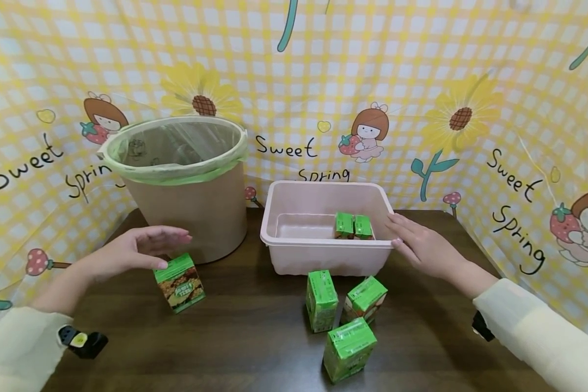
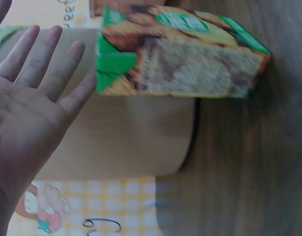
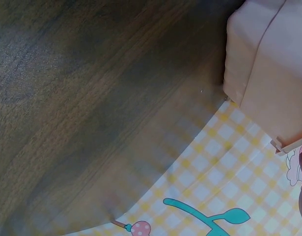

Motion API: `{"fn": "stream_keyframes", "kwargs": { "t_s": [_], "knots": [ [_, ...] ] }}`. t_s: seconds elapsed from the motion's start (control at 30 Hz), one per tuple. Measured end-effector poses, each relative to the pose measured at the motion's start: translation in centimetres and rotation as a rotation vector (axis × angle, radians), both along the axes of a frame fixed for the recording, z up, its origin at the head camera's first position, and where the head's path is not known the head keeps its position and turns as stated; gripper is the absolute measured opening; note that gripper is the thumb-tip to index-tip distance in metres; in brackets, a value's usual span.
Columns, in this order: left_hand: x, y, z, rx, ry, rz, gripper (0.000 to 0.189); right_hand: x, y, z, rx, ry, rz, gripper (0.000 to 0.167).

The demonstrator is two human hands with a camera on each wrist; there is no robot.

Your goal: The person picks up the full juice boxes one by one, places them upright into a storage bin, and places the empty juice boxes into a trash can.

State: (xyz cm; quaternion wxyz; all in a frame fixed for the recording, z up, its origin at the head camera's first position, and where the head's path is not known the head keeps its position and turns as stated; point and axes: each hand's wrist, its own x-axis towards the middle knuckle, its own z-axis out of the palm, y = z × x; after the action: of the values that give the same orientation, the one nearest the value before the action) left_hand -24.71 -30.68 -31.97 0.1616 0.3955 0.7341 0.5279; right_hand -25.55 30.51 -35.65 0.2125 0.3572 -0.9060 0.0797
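My left hand (image 1: 149,247) hovers over a small green-topped carton (image 1: 180,286) with a brown food picture, its thumb tip at the carton's top edge. In the left wrist view the fingers are spread and straight, and the carton (image 2: 185,59) stands beside them. My right hand (image 1: 426,245) rests at the right rim of a pale pink plastic tub (image 1: 323,256), with fingers extended along it. Inside the tub, at its right, sit two matching cartons (image 1: 344,224). Only a sliver of that hand shows in the right wrist view, beside the tub (image 3: 273,83).
Three more cartons stand in front of the tub: one at left (image 1: 322,302), one at right (image 1: 366,296), one nearest (image 1: 349,351). A tall beige bin (image 1: 201,212) with a green-edged liner stands behind the left hand. Patterned cloth (image 1: 284,71) encloses the dark wooden table (image 1: 245,337).
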Motion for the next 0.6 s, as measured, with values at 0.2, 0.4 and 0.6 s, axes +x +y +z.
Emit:
{"fn": "stream_keyframes", "kwargs": {
  "t_s": [0.2, 0.4, 0.6],
  "knots": [
    [-0.7, -1.3, -1.8, 0.032, -0.087, -0.094, 0.058, 0.0, 0.0, -0.1, 0.003, 0.001, -0.005, 0.046],
    [-1.2, -2.1, -3.3, -0.015, -0.138, -0.134, 0.066, 0.0, 0.0, -0.1, 0.003, -0.002, -0.004, 0.045],
    [-1.7, -2.3, -4.1, -0.026, -0.306, -0.197, 0.075, 0.1, -0.1, -0.1, -0.004, 0.002, 0.000, 0.044]
  ]
}}
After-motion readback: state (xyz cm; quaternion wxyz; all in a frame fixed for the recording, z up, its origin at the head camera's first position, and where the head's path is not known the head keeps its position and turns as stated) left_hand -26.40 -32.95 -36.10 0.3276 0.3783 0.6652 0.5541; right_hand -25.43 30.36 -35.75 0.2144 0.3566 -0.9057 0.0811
